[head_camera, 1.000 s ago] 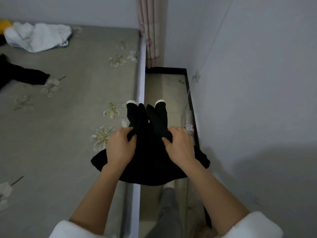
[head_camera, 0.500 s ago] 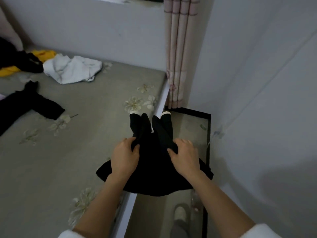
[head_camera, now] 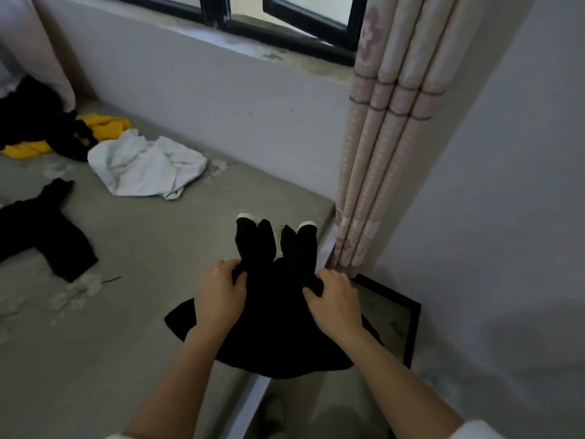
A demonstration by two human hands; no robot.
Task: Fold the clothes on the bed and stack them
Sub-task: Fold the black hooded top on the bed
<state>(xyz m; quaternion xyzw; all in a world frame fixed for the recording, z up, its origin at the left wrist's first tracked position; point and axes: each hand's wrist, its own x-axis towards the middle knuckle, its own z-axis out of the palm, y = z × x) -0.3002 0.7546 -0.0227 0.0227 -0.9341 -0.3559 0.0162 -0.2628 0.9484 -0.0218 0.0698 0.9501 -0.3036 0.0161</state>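
Observation:
A small black dress point(head_camera: 275, 315) with white-cuffed sleeves folded inward hangs over the right edge of the grey bed point(head_camera: 152, 312). My left hand point(head_camera: 220, 296) grips its left shoulder area, thumb pinching the cloth. My right hand point(head_camera: 335, 299) grips the right shoulder area the same way. Further left on the bed lie a crumpled white garment point(head_camera: 145, 166), a black garment point(head_camera: 41, 229) and a yellow garment point(head_camera: 104, 128) under another black piece point(head_camera: 41, 122).
A pink patterned curtain point(head_camera: 383, 153) hangs at the bed's far right corner beside the white wall point(head_camera: 493, 217). A window sill point(head_camera: 253, 49) runs along the far side. Narrow floor gap with a dark skirting point(head_camera: 408, 324) lies right of the bed.
The view has tilted up and leftward, bringing the window and the far clothes into sight. Both hands keep the same hold on the black dress, now more over the bed.

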